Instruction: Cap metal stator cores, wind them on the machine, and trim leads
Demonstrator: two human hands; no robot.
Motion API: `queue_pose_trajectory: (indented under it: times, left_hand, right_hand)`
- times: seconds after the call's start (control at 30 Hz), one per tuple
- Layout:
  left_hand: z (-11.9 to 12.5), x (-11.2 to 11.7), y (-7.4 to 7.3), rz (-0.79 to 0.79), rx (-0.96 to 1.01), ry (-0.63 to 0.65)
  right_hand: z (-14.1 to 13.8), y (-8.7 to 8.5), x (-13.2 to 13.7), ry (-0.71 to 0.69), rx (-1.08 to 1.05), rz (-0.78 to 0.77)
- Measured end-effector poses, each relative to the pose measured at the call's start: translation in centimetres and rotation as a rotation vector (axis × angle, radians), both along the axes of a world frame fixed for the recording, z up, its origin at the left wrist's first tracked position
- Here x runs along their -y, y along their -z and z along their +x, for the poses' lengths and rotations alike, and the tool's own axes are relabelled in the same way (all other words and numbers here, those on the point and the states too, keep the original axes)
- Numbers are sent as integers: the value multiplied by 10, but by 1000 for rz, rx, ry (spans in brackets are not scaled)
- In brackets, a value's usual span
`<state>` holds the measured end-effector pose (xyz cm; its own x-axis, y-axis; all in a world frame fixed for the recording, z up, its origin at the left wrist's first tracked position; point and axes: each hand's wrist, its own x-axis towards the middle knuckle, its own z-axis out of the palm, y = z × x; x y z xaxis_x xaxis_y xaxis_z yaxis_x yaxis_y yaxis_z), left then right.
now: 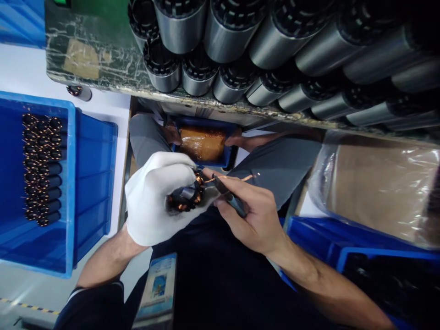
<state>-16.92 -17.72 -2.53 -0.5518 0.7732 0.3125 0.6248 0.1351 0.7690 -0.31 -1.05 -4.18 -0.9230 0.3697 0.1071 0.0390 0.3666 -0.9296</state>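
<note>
My left hand (160, 197), in a white glove, is closed round a motor stator (187, 196) whose open end, with copper windings, faces up toward me. In my bare right hand (256, 211) is a slim dark tool (233, 201), gripped between thumb and fingers, its tip close to the stator's rim. It looks like small cutters or tweezers; the exact kind is unclear. A strand of copper wire (245, 178) runs from the rim past the tool tip toward the right. The glove hides most of the stator's outer wall.
Rows of silver stator cores (199, 78) line the dark green bench (117, 68). At left, a blue bin (72, 183) holds several wound stators (43, 169). Below my hands a small blue tray (206, 123) sits between my feet. At right are a plastic-wrapped carton (381, 178) and a blue crate (343, 256).
</note>
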Motion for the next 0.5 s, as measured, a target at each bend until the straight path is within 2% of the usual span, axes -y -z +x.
queue_pose_trajectory:
  times: [0.07,0.13,0.2,0.23,0.3,0.37,0.43,0.5]
  left_hand:
    - [0,-9,8,26,-123,-106]
    - [-2,-17,20,-63,-175,-247]
    - [-5,-20,33,-187,-139,-326]
    - [-6,-20,38,-225,-99,-316]
    - [-7,-19,47,-213,-24,-218]
    - [-6,-18,50,-125,-5,-43]
    - [-4,-19,45,-46,-42,135]
    - [-2,-18,30,-85,-88,249]
  right_hand:
    - [-11,11,-7,7,57,-53]
    - [-23,28,-16,21,188,-145]
    - [-32,46,-25,24,289,-308]
    - [-35,54,-29,10,316,-420]
    - [-37,63,-33,-50,354,-676]
    - [-38,62,-32,-140,392,-915]
    - [-37,56,-30,-227,422,-1072]
    - [-37,50,-30,-248,417,-1118]
